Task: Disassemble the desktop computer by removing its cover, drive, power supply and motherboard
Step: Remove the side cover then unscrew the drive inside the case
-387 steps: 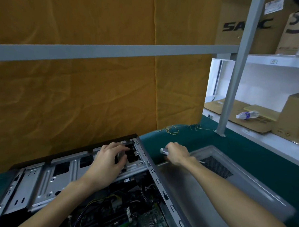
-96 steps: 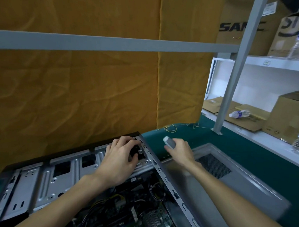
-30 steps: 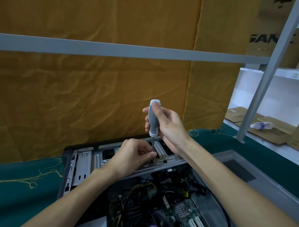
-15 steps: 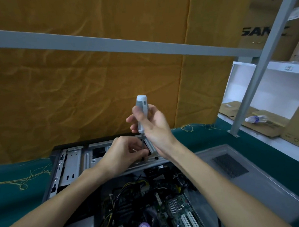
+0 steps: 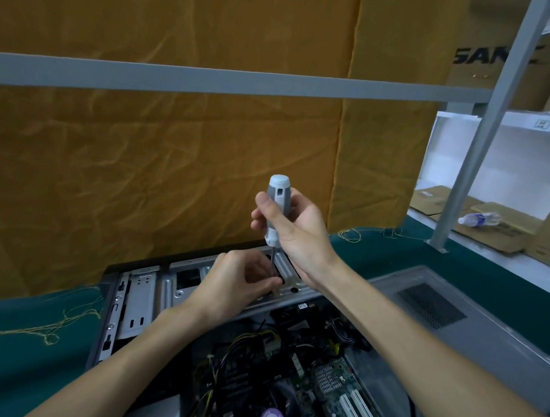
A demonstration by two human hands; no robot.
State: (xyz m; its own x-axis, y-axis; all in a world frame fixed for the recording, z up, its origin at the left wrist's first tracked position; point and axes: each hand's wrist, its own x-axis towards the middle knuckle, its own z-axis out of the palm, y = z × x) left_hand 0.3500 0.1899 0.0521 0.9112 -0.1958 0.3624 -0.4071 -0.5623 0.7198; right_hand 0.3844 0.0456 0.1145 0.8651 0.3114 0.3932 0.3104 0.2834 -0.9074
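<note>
Head view: open computer case (image 5: 137,300) lies on the green tabletop (image 5: 24,355), w/ its removed cover (image 5: 470,330) flat just beside it on the right. Inside the case, motherboard (image 5: 332,387) and a tangle of cables (image 5: 248,349) show at the near end; metal drive cage (image 5: 182,286) sits at the far end.

Right hand (image 5: 298,231) is raised above the cage, fingers wrapped round the grey-white handle of a screwdriver (image 5: 275,208), held upright, thumb on the front of the handle. Shaft runs down to the cage top, tip hidden behind the left hand.

Left hand (image 5: 235,285) rests on the cage, fingers curled and pinched in at the lower shaft by the tip; can't tell if they hold the shaft or a screw.

Bkgd: orange cloth (image 5: 159,156) behind a grey rail (image 5: 210,79). Shelf (image 5: 501,259) on the right carries flattened cardboard (image 5: 487,227) and a water bottle (image 5: 479,219) lying on its side.
</note>
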